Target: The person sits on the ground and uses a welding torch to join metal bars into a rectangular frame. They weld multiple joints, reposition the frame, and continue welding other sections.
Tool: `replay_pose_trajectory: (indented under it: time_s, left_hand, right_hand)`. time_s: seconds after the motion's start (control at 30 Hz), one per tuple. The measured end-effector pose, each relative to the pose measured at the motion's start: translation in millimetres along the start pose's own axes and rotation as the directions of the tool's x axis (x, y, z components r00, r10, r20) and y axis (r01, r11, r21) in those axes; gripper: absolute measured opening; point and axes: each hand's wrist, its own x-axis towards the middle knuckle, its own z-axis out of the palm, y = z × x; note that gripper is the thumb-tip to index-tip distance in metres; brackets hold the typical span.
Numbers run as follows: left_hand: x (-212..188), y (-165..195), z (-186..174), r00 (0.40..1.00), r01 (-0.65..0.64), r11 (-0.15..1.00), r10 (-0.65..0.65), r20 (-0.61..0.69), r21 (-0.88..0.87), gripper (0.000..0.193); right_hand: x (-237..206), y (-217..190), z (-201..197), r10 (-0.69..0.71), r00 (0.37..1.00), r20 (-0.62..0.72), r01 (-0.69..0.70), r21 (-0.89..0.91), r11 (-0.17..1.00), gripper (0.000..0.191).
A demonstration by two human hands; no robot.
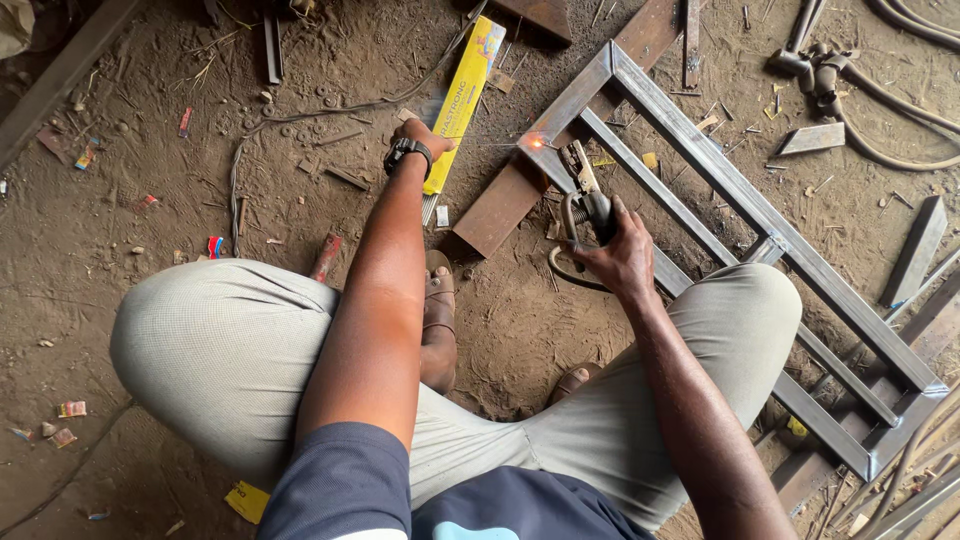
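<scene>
Head view: welding at the corner of a steel frame on a dirt floor

Crouched low, the person holds an electrode holder [590, 205] in the right hand [622, 258], fingers wrapped tight round its dark insulated grip, the cable looping down beneath the wrist. The clamp end points at a small orange glow [537, 142] on the corner of a rectangular steel frame [760, 215], which lies flat on the floor and partly across a rusty flat bar [500, 205].

The left hand [425, 140], with a black watch on the wrist, is closed on a long yellow electrode box [462, 95] just left of the spark.

The holder looks stiff and fairly heavy at the front, best held by the insulated handle, well back from the hot metal clamp. The box seems light cardboard, easily crushed. The frame is square tubing, grey and smooth-sided, rigid, probably heavy and hot near the joint.

Around them lies brown packed earth [120, 200], littered with rod stubs, steel offcuts and bits of coloured wrapper; hoses and a hammer lie top right.
</scene>
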Motion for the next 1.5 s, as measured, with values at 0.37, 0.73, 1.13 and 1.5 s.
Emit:
replay_pose_trajectory:
  time_s: [0.37, 0.73, 1.13, 1.5]
  left_hand:
    - [1.2, 3.7, 1.4, 0.998, 0.061, 0.998, -0.062, -0.024, -0.028, 0.064]
    - [2.9, -0.4, 0.5, 0.999, 0.018, 1.000, -0.018, -0.035, 0.002, 0.063]
    - [-4.7, 2.8, -2.1, 0.999, 0.041, 0.999, -0.041, 0.006, -0.034, 0.055]
    - [1.1, -0.7, 3.3, 1.000, 0.023, 1.000, -0.023, -0.005, -0.011, 0.056]
  right_hand:
    - [0.8, 2.2, 5.2, 0.028, 0.999, 0.029, -0.028, -0.012, 1.000, 0.118]
    - [0.6, -4.1, 1.7, 0.038, 0.998, 0.040, -0.037, -0.024, 0.999, 0.114]
    - [4.4, 5.3, 5.1, 0.022, 1.000, 0.008, -0.022, 0.000, 1.000, 0.116]
    - [3.2, 5.9, 9.0, 0.011, 0.999, 0.037, -0.009, -0.037, 0.999, 0.121]
